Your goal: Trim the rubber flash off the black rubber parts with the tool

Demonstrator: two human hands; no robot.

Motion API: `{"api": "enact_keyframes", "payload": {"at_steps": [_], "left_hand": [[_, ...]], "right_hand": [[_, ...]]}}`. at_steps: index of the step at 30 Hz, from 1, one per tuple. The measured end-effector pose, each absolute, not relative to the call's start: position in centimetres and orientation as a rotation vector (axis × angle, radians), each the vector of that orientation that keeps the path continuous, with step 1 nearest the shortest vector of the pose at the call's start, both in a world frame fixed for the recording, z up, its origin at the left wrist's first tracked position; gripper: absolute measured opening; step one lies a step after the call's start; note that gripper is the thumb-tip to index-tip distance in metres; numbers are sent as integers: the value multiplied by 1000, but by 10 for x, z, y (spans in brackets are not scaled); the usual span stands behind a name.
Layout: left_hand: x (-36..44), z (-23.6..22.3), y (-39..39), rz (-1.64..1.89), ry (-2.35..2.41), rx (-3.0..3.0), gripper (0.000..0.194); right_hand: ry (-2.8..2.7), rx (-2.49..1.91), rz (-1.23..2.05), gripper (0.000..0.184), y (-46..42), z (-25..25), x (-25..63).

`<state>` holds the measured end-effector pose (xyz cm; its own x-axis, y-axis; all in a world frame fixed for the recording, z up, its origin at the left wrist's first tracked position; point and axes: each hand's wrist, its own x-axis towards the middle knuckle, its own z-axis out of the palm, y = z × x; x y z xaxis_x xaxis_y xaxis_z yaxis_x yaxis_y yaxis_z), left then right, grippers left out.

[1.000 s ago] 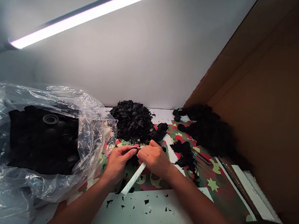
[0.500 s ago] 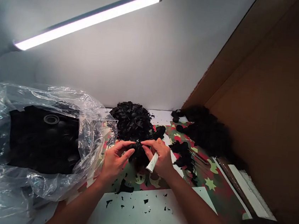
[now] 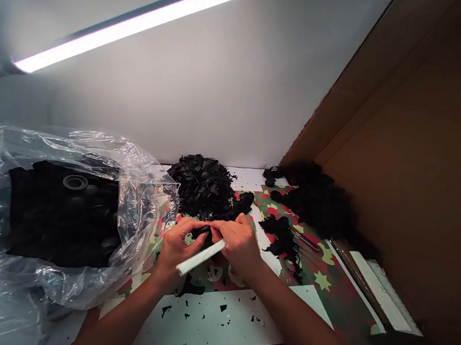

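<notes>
My left hand (image 3: 175,246) and my right hand (image 3: 237,244) meet over the patterned mat (image 3: 327,270), fingers pinched together on a small black rubber part (image 3: 203,231). My right hand also grips a slim white-handled tool (image 3: 199,258) whose handle slants down to the left across my left hand. Just behind my hands lies a heap of black trimmings (image 3: 202,186).
A clear plastic bag (image 3: 57,209) full of black round rubber parts fills the left. More black parts (image 3: 318,201) pile at the right by a cardboard wall (image 3: 421,159). Metal tweezers (image 3: 308,241) lie on the mat. Black scraps dot the white board (image 3: 215,319). A lamp bar (image 3: 131,22) glows overhead.
The white handle swung from pointing down to slanting left across my left hand. My hands closed tighter together on the black part.
</notes>
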<state>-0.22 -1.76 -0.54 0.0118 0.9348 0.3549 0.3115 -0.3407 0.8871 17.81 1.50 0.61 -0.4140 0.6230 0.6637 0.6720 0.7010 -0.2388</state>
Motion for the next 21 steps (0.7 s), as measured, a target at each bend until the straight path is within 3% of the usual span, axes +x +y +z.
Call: {"api": "enact_keyframes", "payload": {"at_steps": [4, 8, 10, 12, 21], "left_hand": [[0, -4, -21, 1271, 1205, 1493, 19], [1, -3, -17, 1235, 1071, 1219, 28], [0, -2, -15, 1232, 1045, 1175, 30], [-1, -1, -13, 1228, 1042, 1155, 32], [0, -1, -13, 1243, 1138, 1176, 34]], "right_hand": [[-1959, -1277, 107, 22, 33, 9, 191], [-1730, -1316, 565, 36, 35, 9, 198], [-1624, -1298, 673, 30, 31, 10, 196], [-1586, -1271, 697, 19, 25, 13, 194], [-2052, -1005, 337, 18, 7, 22, 185]]}}
